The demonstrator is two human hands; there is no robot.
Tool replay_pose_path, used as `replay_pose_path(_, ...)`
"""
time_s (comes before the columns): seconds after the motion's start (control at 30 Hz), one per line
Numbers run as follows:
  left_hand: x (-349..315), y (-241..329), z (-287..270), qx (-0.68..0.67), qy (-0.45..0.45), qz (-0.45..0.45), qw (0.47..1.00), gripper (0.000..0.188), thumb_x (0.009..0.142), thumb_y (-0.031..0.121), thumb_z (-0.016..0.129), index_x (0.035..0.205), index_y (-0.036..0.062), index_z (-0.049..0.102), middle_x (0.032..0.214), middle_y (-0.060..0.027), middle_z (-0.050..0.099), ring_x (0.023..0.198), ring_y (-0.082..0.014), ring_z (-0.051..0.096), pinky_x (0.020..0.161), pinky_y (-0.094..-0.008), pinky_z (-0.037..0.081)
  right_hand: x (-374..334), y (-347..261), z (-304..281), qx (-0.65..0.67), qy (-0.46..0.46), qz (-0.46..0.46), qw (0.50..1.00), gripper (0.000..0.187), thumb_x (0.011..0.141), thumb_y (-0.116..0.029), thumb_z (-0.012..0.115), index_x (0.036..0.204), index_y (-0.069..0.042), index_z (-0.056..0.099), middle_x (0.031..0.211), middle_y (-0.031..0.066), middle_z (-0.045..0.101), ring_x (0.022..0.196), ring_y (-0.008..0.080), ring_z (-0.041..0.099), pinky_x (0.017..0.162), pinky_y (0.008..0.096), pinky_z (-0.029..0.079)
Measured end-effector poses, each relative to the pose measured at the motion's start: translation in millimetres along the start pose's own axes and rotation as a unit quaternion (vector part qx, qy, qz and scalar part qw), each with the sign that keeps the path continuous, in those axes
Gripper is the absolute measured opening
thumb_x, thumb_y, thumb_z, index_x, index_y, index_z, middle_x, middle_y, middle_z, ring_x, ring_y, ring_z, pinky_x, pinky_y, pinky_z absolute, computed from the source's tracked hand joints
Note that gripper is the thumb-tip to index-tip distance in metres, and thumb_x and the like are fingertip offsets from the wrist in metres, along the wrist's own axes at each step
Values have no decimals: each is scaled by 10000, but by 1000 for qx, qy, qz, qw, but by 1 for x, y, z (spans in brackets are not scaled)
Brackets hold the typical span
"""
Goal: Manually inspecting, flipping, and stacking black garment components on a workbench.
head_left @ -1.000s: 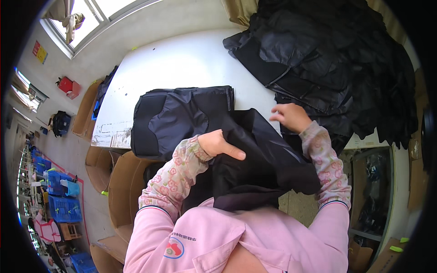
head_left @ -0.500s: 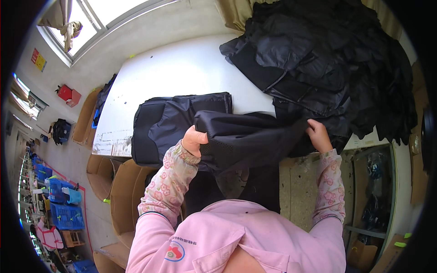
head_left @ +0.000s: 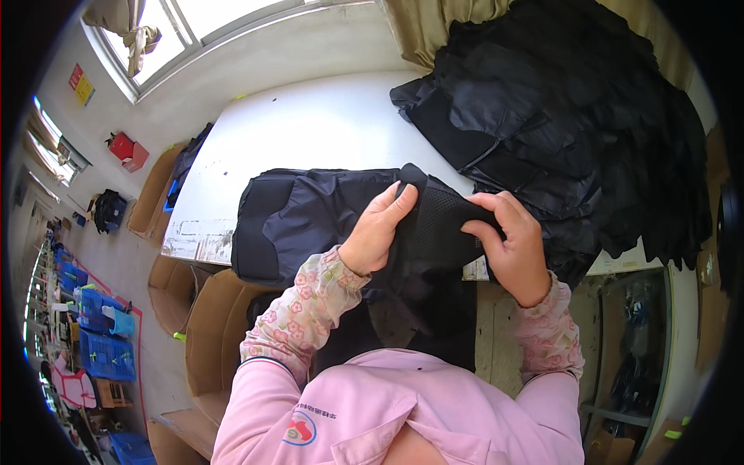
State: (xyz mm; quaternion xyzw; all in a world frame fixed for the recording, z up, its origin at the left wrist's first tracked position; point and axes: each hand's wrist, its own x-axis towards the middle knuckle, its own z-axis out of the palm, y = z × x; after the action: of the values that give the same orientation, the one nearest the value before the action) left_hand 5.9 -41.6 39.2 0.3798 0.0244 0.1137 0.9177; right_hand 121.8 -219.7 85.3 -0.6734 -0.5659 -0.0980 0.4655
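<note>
Between my hands hangs a black fabric piece [head_left: 440, 225] with a mesh-textured panel, held over the table's front edge. My left hand [head_left: 380, 229] pinches its left side, thumb on top. At its right side, my right hand [head_left: 513, 246] grips the edge between thumb and fingers. Just left of it lies a neat stack of folded black fabric pieces [head_left: 291, 217], partly covered by my left hand and the held piece. A large heap of black fabric pieces [head_left: 542, 116] rises to the right.
The white table [head_left: 302, 116] has a worn front edge. Open cardboard boxes [head_left: 221, 333] stand at its left, below the edge. Blue crates [head_left: 108, 353] line the floor farther left. A glass-fronted cabinet [head_left: 632, 341] is under the table at the right.
My hands have come closer together; the left moved right and up, the right moved slightly left. The fabric piece, stretched wide before, is now gathered with its mesh panel facing up.
</note>
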Motion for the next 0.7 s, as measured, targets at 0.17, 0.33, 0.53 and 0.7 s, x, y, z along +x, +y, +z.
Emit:
replay_pose_path(0.17, -13, 36, -24, 25, 4, 127, 992, 219, 994, 197, 534, 1074, 14, 622, 1007, -63, 686, 890, -155, 667, 812, -279, 537, -5, 19, -17, -46, -44, 26, 998, 242, 807, -78, 697, 1025, 0, 625, 896, 167, 627, 752, 354, 615, 638, 362, 489)
replay_pose_path(0.33, 4, 52, -24, 77, 50, 179, 979, 223, 996, 208, 535, 1026, 14, 641, 962, -54, 696, 798, -123, 660, 722, -256, 535, 14, -1, -23, 22, -144, 45, 988, 233, 853, -145, 700, 1019, 7, 641, 807, 191, 635, 678, 335, 614, 606, 323, 479)
replay_pose_path(0.53, -18, 20, -105, 208, 110, 103, 966, 446, 995, 418, 490, 1214, 40, 576, 953, -12, 632, 841, -88, 581, 802, -245, 451, 59, 7, -55, 152, -31, 102, 983, 114, 906, -101, 658, 860, -4, 623, 714, -73, 494, 673, 14, 423, 605, 195, 372)
replay_pose_path(0.7, -91, -75, -139, 112, -82, -123, 983, 955, 732, 625, 707, 1439, 68, 386, 1384, -133, 475, 1159, -259, 554, 998, -387, 424, 82, 9, -64, 369, 57, 148, 916, 172, 942, -154, 617, 1014, -7, 666, 891, -15, 666, 790, 44, 609, 720, 175, 472)
